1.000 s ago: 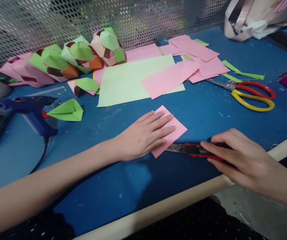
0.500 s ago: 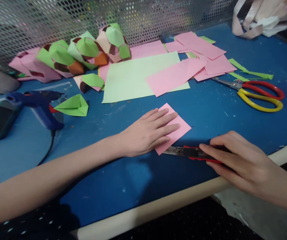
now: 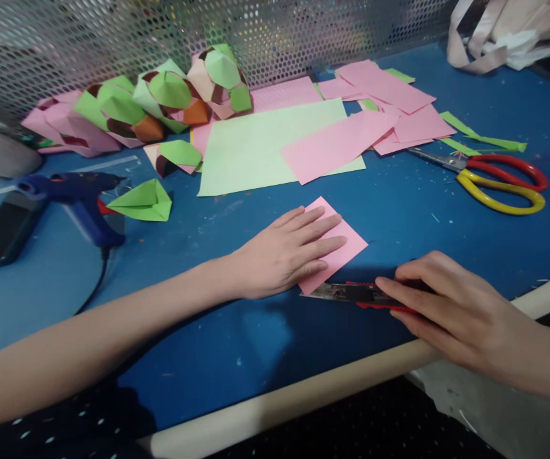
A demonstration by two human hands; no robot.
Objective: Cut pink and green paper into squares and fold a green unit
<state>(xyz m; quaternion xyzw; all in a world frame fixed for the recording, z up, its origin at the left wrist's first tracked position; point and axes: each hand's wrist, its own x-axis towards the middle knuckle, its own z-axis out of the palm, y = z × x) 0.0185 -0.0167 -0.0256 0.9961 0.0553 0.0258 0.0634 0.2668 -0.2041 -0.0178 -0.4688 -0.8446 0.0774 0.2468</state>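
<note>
My left hand [image 3: 287,254] lies flat on a folded-looking pink paper piece [image 3: 349,245], fingers stretched out, holding it against the blue table. The paper is turned cornerwise, and part of it is hidden under the fingers. In my right hand [image 3: 452,306] is a red and black utility knife [image 3: 364,293], gripped between thumb and fingers. Its metal blade points left and reaches the paper's lower corner, close below my left little finger or thumb side.
Behind the hands lie a pale green sheet [image 3: 251,153] and several pink sheets [image 3: 413,121]. Scissors [image 3: 499,182] rest at right. A blue glue gun [image 3: 78,204], a phone [image 3: 7,229] and a green folded paper [image 3: 145,202] are at left. Paper shapes [image 3: 155,95] line the mesh panel [image 3: 284,38].
My right hand has slid the knife slightly left, so the blade tip now reaches the paper's bottom corner. My left hand stays pressed on the paper. The view has shifted a little.
</note>
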